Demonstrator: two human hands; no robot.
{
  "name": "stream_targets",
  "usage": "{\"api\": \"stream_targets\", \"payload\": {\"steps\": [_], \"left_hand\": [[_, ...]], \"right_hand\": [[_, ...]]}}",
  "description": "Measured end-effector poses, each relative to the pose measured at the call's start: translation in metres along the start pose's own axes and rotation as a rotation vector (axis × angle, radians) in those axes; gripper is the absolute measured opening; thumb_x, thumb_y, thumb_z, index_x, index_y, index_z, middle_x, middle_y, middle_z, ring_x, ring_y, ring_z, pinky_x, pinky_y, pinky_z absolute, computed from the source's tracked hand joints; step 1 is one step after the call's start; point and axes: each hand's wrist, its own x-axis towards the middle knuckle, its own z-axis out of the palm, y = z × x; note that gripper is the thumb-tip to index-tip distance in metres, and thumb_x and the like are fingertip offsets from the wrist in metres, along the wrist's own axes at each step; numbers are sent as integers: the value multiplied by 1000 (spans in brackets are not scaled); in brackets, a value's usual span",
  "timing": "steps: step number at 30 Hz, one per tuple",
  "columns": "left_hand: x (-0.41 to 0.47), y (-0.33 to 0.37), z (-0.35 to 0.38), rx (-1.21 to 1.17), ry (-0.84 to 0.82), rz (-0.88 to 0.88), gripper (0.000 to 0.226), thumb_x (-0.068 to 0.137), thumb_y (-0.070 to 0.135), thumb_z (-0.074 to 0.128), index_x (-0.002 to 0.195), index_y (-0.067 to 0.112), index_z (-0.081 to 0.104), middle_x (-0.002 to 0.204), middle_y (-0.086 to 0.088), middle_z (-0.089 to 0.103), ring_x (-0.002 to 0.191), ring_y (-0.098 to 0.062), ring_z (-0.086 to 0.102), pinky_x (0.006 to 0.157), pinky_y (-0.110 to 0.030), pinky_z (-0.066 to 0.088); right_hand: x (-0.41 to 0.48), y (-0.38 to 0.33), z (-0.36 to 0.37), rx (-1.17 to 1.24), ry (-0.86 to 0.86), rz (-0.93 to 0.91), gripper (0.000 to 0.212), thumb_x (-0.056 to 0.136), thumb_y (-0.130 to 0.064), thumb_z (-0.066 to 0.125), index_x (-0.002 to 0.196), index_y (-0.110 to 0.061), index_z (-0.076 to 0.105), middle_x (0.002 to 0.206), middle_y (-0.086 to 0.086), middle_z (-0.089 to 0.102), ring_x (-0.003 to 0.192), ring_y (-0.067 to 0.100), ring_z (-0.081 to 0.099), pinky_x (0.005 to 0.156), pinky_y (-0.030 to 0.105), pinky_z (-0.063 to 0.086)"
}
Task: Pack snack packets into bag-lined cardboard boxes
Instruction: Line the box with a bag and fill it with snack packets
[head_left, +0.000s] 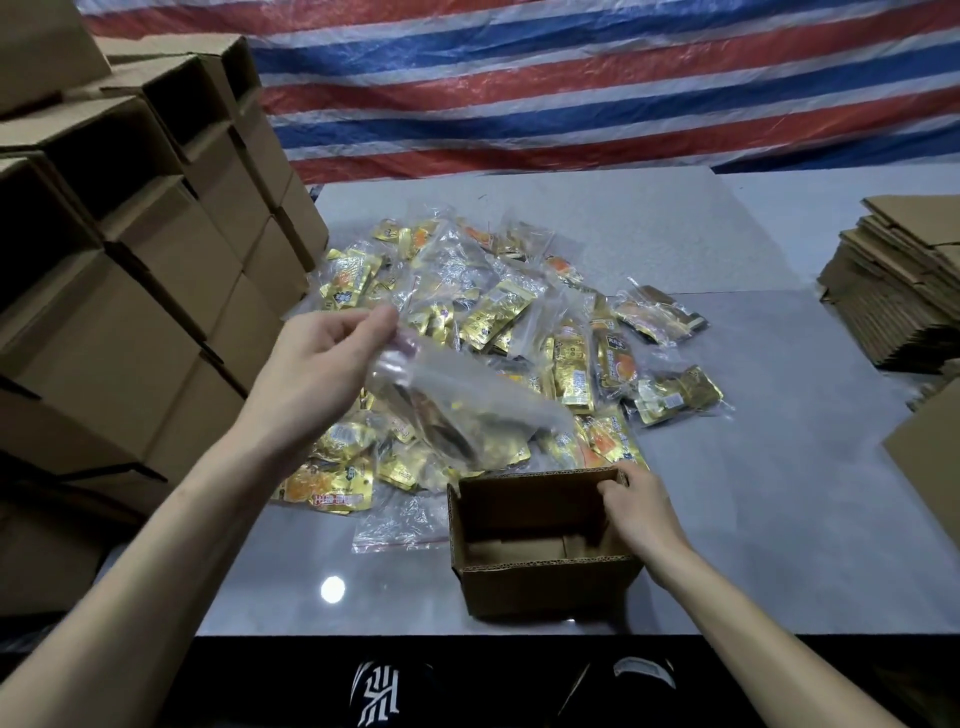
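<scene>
Now left hand (317, 364) pinches a bag (467, 410) up behind the box (545, 587), right hand (641, 501) gripping its rim, likely steadying it for loading.

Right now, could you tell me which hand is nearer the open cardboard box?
Right. The right hand grips the open cardboard box by its far corner; the left hand holds a clear bag beyond and left of it.

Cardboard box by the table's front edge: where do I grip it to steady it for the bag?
Take the cardboard box by its right wall's rim near the far corner, from the right, fingers hooked inside, as the right hand does. Its top is open, walls upright, and the left hand holds the clear bag to its left.
</scene>
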Motion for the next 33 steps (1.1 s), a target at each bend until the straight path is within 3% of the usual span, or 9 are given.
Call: {"api": "stream_targets", "payload": {"steps": [3,8,11,17,19,22,26,28,33], "left_hand": [[-4,11,1,-183,-79,2,44,97,47,52,80,19,81,82,-6,75,74,-10,65,82,-29,48],[-14,16,16,-322,-212,4,38,90,53,58,89,23,83,102,-3,77,90,-14,71,93,-37,51],[-16,13,23,-425,-230,-34,35,87,47,59,93,20,83,113,-4,75,100,-21,73,100,-47,48],[-19,4,41,-593,-281,-156,41,83,48,65,98,13,81,111,-8,75,103,-29,72,95,-48,55],[-20,-2,45,-620,-294,-194,47,78,50,69,99,10,81,109,-7,75,103,-29,72,91,-45,58],[-25,-16,50,-634,-311,-261,54,70,55,73,103,13,80,107,-4,74,105,-29,72,89,-42,58],[-33,-40,56,-665,-312,-352,53,68,55,76,102,15,81,112,4,75,108,-30,71,78,-37,61],[-34,-52,59,-696,-296,-381,53,68,54,77,102,14,80,118,-1,73,109,-30,70,78,-38,60],[-34,-81,72,-722,-231,-407,45,69,48,79,98,14,79,119,-14,72,113,-28,68,90,-41,58]], "right_hand": [[0,-2,2,45,10,27,32,93,-4,46,71,-27,48,67,-1,52,61,16,50,52,28,36],[-1,-5,5,93,16,42,29,93,-4,48,69,-18,56,69,2,54,69,20,52,54,29,36],[-5,-4,6,183,8,-11,21,96,-9,53,84,-16,70,82,4,66,76,18,61,58,27,45],[-7,1,4,518,-86,-18,15,93,-11,67,94,-20,79,85,8,76,63,23,69,52,28,53],[-5,2,5,621,-63,61,18,92,-15,66,85,-21,82,88,7,77,77,22,73,65,26,55],[-7,4,6,747,-115,142,21,88,-31,67,74,-27,82,82,6,77,70,18,74,56,25,57],[-2,7,6,763,-139,289,29,92,-22,56,102,-5,76,89,17,76,76,31,73,64,39,58],[0,6,8,738,-136,297,27,93,-27,61,103,-5,75,92,17,77,81,32,74,62,41,60],[2,9,13,681,-90,277,18,91,-23,64,98,-10,76,105,14,75,100,29,70,92,45,56]]}}
